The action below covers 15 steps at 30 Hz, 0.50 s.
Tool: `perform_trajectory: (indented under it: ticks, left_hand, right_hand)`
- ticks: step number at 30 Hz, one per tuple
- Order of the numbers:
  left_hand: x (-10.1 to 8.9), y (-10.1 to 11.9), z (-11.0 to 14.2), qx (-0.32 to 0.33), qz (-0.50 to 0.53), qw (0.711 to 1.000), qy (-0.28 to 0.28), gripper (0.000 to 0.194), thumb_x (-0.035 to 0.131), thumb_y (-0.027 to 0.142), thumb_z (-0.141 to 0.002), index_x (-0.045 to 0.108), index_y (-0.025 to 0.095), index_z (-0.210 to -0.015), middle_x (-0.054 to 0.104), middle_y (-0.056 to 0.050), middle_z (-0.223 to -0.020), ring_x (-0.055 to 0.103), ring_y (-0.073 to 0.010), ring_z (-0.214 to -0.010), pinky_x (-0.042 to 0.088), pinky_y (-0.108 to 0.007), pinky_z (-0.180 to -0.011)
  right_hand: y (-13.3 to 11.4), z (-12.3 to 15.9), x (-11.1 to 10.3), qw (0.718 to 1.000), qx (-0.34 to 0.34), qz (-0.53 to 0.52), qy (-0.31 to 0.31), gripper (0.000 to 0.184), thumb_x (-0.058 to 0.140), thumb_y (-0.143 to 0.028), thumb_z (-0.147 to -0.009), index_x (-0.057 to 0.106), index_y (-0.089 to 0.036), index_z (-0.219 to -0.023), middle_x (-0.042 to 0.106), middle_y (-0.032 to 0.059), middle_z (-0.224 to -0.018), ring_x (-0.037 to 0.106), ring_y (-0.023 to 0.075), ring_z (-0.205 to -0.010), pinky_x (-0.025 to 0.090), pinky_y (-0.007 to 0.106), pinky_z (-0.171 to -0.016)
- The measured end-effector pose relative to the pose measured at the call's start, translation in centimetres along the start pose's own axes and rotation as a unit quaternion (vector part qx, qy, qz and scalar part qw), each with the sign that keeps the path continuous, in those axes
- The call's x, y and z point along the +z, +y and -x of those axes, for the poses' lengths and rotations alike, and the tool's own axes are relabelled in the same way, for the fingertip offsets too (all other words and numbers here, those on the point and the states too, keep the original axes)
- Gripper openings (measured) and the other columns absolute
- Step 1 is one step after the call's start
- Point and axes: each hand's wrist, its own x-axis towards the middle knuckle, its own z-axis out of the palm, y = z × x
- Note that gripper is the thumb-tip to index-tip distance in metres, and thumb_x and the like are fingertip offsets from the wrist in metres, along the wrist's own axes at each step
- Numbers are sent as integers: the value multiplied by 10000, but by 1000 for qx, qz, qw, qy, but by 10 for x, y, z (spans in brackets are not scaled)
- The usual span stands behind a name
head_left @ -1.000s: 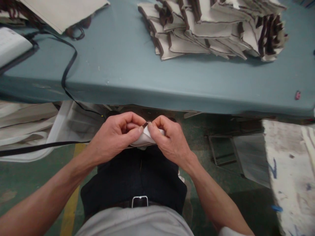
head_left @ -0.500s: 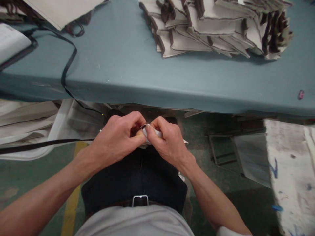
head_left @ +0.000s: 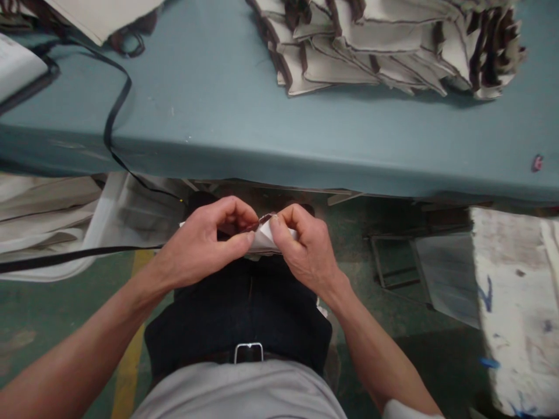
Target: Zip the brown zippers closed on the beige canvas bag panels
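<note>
In the head view, the pale cloth piece (head_left: 264, 238) is near the middle, above the lap and just below the table's near edge, but both hands cover much of it, so its full shape cannot be made out. The right hand (head_left: 305, 240) pinches its upper edge between thumb and forefinger, the other fingers curled in. The left hand (head_left: 212, 237) has its thumb and bent fingers a little apart at the cloth's left side, and whether they grip it cannot be told. The brown edging (head_left: 265, 219) between the hands is blurred. The stack of pale, brown-edged pieces (head_left: 384, 52) at far right is cut off by the top border, as is the cloth (head_left: 107, 17) at far left; the white object (head_left: 20, 67) below that runs out at the left border. A black cord (head_left: 117, 110) hangs over the table edge, and a black strap (head_left: 78, 259) crosses a white bin (head_left: 94, 238) of fabric, its right end hidden behind the left wrist. At right are a metal frame (head_left: 395, 279) and a stained white slab (head_left: 509, 302) with blue marks. The table (head_left: 209, 99) has a smooth blue-green covering, with a small pink item (head_left: 537, 163) near its right end. The green floor (head_left: 371, 355) looks worn and bears a yellow stripe (head_left: 128, 349) at near left.
</note>
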Motion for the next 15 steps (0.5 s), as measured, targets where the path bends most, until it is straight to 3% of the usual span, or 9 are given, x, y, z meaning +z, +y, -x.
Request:
perform_trajectory:
  ticks: [7, 15]
  left_hand:
    - [1, 2, 1, -8, 14, 999, -34, 176, 714, 377, -826, 734, 205, -860, 702, 4, -758, 604, -164, -685, 463, -246, -611]
    - [4, 5, 2, 6, -13, 1000, 8, 179, 648, 320, -830, 712, 184, -733, 632, 30, -642, 496, -123, -586, 370, -232, -541]
  right_hand:
    - [-4, 3, 0, 999, -26, 36, 5, 247, 544, -367, -960, 509, -239, -751, 596, -34, -661, 501, 120, -571, 343, 277, -579]
    - [-6, 4, 4, 995, -57, 82, 20, 236, 535, -351, -969, 493, -245, -761, 613, -18, -676, 500, 127, -572, 347, 288, -594]
